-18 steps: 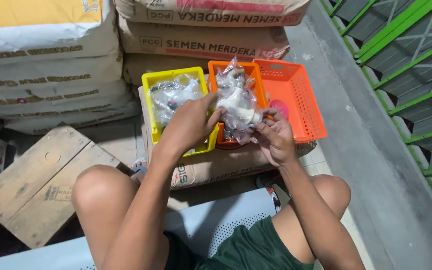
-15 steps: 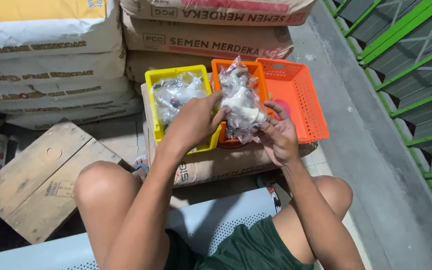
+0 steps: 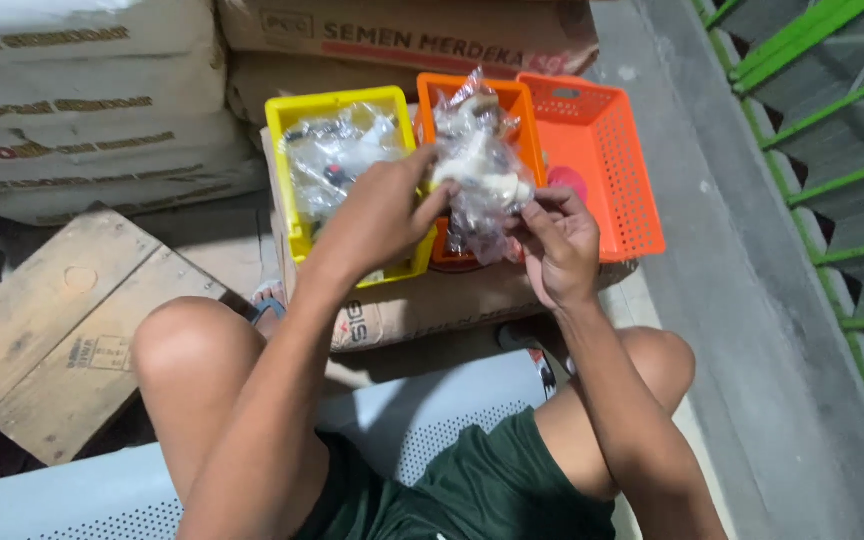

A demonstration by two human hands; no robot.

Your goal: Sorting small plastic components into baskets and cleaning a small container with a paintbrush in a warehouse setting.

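Hands meet at upper centre of the head view: left hand (image 3: 377, 215) and right hand (image 3: 557, 240) both pinch a clear plastic bag (image 3: 477, 175) of small parts above the middle orange basket (image 3: 512, 100). Yellow basket (image 3: 292, 180) sits left, holding similar bags. Fingers seem to be working the bag, so a steady two-handed grip matters.

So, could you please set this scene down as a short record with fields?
Left hand: grips the clear plastic packet from its left side.
Right hand: pinches the packet's lower right edge.
Packet: crinkled, see-through, with pale parts inside; held above the middle orange basket.
Yellow basket: left of the three, holds more clear packets.
Right orange basket: largely bare, a pinkish round thing at its floor.
Support: the baskets stand on a cardboard box.
Behind: stacked paper sacks.
Left: wooden board.
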